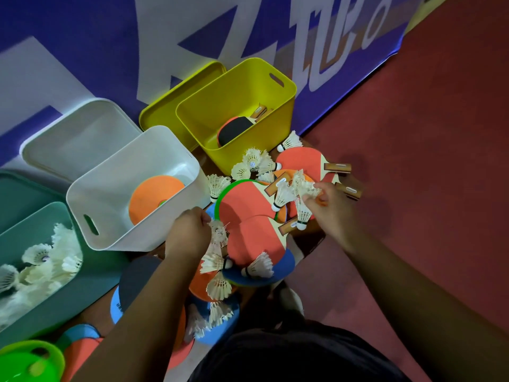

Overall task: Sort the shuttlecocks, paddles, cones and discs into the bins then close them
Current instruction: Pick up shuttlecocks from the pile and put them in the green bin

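A heap of red paddles [248,205], white shuttlecocks [256,161] and flat discs [286,261] lies on the floor in front of me. My left hand [188,231] pinches a shuttlecock [219,230] at the heap's left edge. My right hand [332,209] grips a bunch of shuttlecocks [305,188] over the paddles. The teal bin [68,293] at left holds several shuttlecocks. An orange disc [150,199] lies in the white bin [115,238]. The yellow bin [242,158] holds paddles [234,128].
The white lid [77,139], yellow lid [176,103] and teal lid [19,194] lean behind their bins against a purple banner [82,37]. A green bin [30,359] shows at the bottom left. Red floor [413,161] extends to the right. More discs [220,334] lie near my knees.
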Motion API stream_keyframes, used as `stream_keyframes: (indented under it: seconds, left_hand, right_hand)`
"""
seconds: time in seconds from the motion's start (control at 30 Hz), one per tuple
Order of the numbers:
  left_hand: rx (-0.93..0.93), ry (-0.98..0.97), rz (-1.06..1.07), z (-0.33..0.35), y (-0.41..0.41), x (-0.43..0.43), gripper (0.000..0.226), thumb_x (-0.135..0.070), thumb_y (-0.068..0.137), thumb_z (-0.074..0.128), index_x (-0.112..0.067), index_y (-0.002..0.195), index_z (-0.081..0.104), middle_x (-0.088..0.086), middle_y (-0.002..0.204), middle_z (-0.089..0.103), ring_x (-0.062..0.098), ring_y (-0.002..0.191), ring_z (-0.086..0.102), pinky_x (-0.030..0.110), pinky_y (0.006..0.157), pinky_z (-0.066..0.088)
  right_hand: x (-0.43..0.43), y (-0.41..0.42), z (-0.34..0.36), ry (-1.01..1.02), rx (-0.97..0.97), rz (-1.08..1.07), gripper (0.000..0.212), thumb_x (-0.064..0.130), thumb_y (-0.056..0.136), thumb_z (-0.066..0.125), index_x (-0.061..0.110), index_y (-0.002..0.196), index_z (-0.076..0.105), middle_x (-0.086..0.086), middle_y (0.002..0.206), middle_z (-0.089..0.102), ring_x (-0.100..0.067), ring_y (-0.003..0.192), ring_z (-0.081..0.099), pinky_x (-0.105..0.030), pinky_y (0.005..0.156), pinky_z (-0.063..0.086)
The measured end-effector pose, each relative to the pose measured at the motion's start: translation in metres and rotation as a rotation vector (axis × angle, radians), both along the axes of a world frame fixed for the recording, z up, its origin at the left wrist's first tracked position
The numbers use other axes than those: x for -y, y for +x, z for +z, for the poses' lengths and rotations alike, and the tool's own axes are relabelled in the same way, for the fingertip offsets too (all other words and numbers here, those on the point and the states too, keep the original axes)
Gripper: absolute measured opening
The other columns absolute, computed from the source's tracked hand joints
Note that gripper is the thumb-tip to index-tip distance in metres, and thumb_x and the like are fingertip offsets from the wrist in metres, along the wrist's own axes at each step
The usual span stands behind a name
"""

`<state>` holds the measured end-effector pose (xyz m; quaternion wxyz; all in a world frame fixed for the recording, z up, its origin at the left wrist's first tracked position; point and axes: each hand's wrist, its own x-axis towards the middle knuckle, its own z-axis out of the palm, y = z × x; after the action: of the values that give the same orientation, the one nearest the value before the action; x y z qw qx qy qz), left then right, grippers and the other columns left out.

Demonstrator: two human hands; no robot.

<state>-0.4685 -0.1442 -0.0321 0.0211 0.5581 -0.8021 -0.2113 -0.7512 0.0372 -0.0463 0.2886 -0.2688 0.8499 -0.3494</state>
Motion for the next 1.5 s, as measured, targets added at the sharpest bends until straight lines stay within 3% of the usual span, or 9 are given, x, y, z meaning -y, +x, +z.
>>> stream_keyframes:
  seconds: [0.13, 0.23, 0.43, 0.57, 0.73, 0.93, 1.03, 1.27, 1.5]
  left_hand:
    - [-0.047, -0.032, -0.006, 0.005, -0.007, 0.001, 0.021, -0.010, 0.092, 0.059, -0.030, 0.093, 0.066, -0.003, 0.103, 0.070, 0.021, 0.092, 0.063, 0.030, 0.074, 0.046]
    - [-0.082, -0.031, -0.007, 0.009, -0.011, 0.000, 0.021, -0.009, 0.092, 0.061, -0.029, 0.096, 0.069, -0.004, 0.101, 0.070, 0.019, 0.091, 0.063, 0.029, 0.075, 0.046]
    - [-0.149, -0.009, 0.011, 0.016, -0.007, -0.003, 0.022, -0.010, 0.091, 0.062, -0.030, 0.095, 0.069, -0.009, 0.098, 0.069, 0.016, 0.090, 0.062, 0.028, 0.075, 0.045]
    - [-0.191, -0.014, 0.045, 0.023, -0.002, -0.004, 0.020, -0.009, 0.092, 0.063, -0.026, 0.097, 0.073, -0.008, 0.099, 0.072, 0.016, 0.092, 0.064, 0.031, 0.078, 0.052]
    - [-0.234, -0.011, 0.108, 0.037, 0.009, -0.007, 0.021, -0.008, 0.092, 0.062, -0.026, 0.095, 0.072, -0.012, 0.095, 0.069, 0.013, 0.088, 0.065, 0.030, 0.075, 0.052]
    - [-0.294, 0.006, 0.235, 0.049, 0.039, -0.010, 0.020, -0.009, 0.091, 0.063, -0.027, 0.094, 0.072, -0.014, 0.093, 0.071, 0.010, 0.077, 0.070, 0.032, 0.071, 0.059]
    - [-0.315, 0.016, 0.301, 0.055, 0.053, -0.012, 0.021, -0.007, 0.090, 0.064, -0.027, 0.092, 0.071, -0.013, 0.091, 0.071, -0.002, 0.069, 0.065, 0.011, 0.061, 0.047]
    - [-0.347, 0.021, 0.393, 0.061, 0.086, -0.016, 0.018, -0.007, 0.090, 0.066, -0.023, 0.094, 0.073, -0.010, 0.094, 0.072, 0.007, 0.078, 0.065, 0.007, 0.056, 0.039]
    - [-0.406, 0.067, 0.454, 0.057, 0.096, -0.022, 0.017, -0.012, 0.090, 0.066, -0.027, 0.092, 0.072, -0.012, 0.091, 0.072, 0.005, 0.082, 0.066, 0.012, 0.058, 0.041]
  right_hand:
    - [-0.001, 0.003, -0.005, -0.022, 0.034, 0.043, 0.047, 0.028, 0.090, 0.080, 0.026, 0.131, 0.057, 0.014, 0.092, 0.062, -0.009, 0.084, 0.065, -0.025, 0.069, 0.047]
    - [0.000, 0.000, -0.014, 0.008, 0.033, 0.039, 0.045, 0.021, 0.087, 0.078, 0.030, 0.125, 0.055, 0.009, 0.092, 0.063, -0.017, 0.086, 0.069, -0.032, 0.072, 0.053]
    - [0.004, 0.002, -0.027, -0.006, 0.101, 0.050, 0.025, 0.047, 0.080, 0.069, 0.041, 0.097, 0.052, 0.001, 0.080, 0.074, -0.016, 0.074, 0.074, -0.047, 0.077, 0.062]
    - [0.019, 0.021, -0.015, -0.063, 0.210, 0.070, 0.020, 0.044, 0.087, 0.073, 0.036, 0.098, 0.058, 0.001, 0.082, 0.079, -0.014, 0.077, 0.078, -0.045, 0.082, 0.064]
    - [0.046, 0.051, 0.005, -0.129, 0.247, 0.153, 0.017, 0.037, 0.092, 0.074, 0.039, 0.094, 0.056, -0.003, 0.083, 0.077, -0.026, 0.079, 0.077, -0.056, 0.060, 0.063]
    - [0.077, 0.083, 0.023, -0.188, 0.200, 0.367, 0.025, 0.052, 0.088, 0.073, 0.034, 0.098, 0.058, 0.000, 0.087, 0.076, -0.025, 0.078, 0.074, -0.047, 0.068, 0.060]
    - [0.088, 0.091, 0.026, -0.212, 0.212, 0.396, 0.018, 0.048, 0.093, 0.074, 0.036, 0.098, 0.061, 0.009, 0.089, 0.073, -0.014, 0.080, 0.072, -0.034, 0.069, 0.053]
    - [0.098, 0.095, 0.029, -0.213, 0.252, 0.364, 0.016, 0.052, 0.092, 0.071, 0.040, 0.100, 0.064, 0.004, 0.091, 0.074, -0.020, 0.084, 0.075, -0.055, 0.081, 0.062]
    - [0.099, 0.098, 0.033, -0.232, 0.277, 0.331, 0.021, 0.046, 0.097, 0.071, 0.030, 0.108, 0.065, -0.001, 0.097, 0.077, -0.014, 0.076, 0.076, -0.049, 0.079, 0.065]
